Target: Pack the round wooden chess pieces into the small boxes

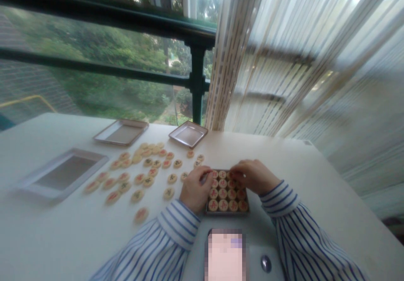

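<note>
The left hand [196, 189] and right hand [255, 175] flank the tray [227, 213], perhaps steadying its xiangqi pieces [223, 194]; whether fingers [237, 171] pinch is unclear.

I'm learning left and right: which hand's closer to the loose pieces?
Left. The left hand is beside the loose pieces; the right hand is farther, at the right side of the box.

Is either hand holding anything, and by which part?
The left hand is at the left rim of the tray of round pieces, the right hand at its upper right corner; I cannot tell whether either grips anything.
</note>
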Demonstrator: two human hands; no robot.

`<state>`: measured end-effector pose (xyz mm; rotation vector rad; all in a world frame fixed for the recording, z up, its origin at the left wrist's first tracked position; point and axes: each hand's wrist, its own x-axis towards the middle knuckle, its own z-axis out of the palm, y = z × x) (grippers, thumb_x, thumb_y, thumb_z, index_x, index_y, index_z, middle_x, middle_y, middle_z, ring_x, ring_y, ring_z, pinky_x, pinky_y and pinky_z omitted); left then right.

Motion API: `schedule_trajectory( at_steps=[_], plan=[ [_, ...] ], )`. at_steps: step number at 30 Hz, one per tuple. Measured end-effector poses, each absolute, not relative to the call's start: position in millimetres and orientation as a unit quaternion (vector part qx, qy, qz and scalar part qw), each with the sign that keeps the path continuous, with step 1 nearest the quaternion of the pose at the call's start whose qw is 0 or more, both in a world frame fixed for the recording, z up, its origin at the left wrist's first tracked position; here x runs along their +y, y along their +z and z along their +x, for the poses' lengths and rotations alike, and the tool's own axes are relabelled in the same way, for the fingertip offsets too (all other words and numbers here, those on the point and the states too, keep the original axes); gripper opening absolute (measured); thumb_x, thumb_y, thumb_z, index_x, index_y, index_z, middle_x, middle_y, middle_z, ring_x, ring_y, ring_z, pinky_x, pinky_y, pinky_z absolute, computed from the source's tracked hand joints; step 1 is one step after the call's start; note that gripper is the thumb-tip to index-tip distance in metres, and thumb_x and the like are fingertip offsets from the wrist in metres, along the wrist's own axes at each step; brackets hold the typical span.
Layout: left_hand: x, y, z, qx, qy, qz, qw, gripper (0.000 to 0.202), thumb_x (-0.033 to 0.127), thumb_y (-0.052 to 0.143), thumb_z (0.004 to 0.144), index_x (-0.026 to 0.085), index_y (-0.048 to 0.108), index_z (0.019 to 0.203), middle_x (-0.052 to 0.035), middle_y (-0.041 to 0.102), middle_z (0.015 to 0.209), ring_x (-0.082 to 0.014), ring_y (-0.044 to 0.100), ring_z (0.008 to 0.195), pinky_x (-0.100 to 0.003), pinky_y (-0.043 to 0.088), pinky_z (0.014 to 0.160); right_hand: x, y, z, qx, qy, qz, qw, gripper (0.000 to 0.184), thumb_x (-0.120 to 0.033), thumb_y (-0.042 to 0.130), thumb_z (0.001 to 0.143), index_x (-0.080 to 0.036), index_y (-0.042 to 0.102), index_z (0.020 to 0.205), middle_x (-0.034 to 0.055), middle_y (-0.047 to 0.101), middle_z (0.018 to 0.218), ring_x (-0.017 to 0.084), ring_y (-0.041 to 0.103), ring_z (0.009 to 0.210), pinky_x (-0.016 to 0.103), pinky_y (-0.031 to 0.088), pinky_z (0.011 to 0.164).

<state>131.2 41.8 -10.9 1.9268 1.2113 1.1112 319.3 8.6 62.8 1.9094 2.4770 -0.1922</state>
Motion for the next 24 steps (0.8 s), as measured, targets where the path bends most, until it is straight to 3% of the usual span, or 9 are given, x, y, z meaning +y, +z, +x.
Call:
schedule_trajectory(
  at_steps=[24],
  plan=[
    [41.5,-9.0,131.2,0.458,0.414,0.729,0.295,0.019,0.028,0.049,0.075,0.017,0.062,0.085,-0.0044,0.064,0.091,-0.0169,0.057,0.087,-0.032,0.046,0.08,7.8,63.0,318.6,0.792,-0.069,0.606,0.02,0.024,-0.031,0.043,0.082,-0.027,0.062,0.097,0.0027,0.063,0.093,0.016,0.055,0.086,0.026,0.035,0.074]
  ],
)
